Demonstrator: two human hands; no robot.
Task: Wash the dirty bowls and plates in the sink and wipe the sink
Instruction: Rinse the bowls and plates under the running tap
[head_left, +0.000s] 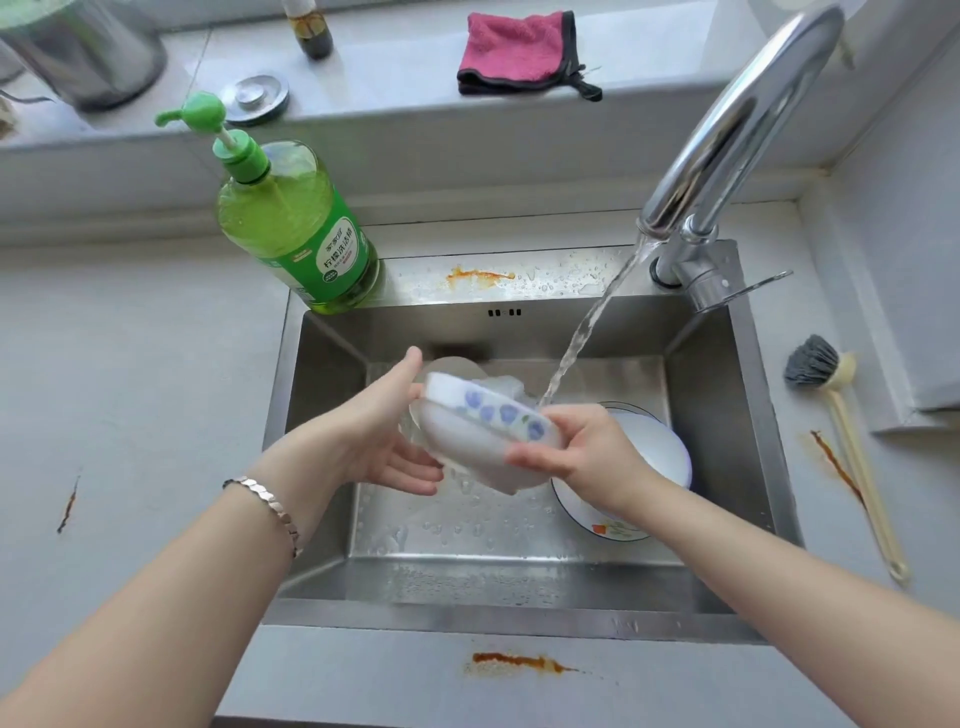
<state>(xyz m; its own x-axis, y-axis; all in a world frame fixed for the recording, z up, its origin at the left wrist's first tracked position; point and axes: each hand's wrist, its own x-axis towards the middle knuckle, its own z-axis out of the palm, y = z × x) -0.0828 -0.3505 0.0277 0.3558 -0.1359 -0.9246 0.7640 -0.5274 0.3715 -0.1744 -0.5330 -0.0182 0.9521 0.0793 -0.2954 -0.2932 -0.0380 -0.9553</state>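
Note:
Over the steel sink (322, 467) I hold a white bowl with blue flower prints (483, 431), tilted on its side with its outside toward me. My left hand (384, 436) cups its left edge, thumb on the rim. On the right end of the bowl my right hand (582, 452) grips it. Water streams from the chrome faucet (727, 135) and falls just behind the bowl. A white plate with a small coloured print (618, 514) lies in the right part of the sink, partly under my right wrist. Something pale and round behind the bowl is mostly hidden.
A green dish soap pump bottle (291, 223) stands on the sink's back left corner. A dish brush (841, 431) lies on the counter to the right. On the windowsill sit a pink cloth (519, 52), a sink stopper (257, 98) and a metal pot (88, 52). Rust stains mark the counter.

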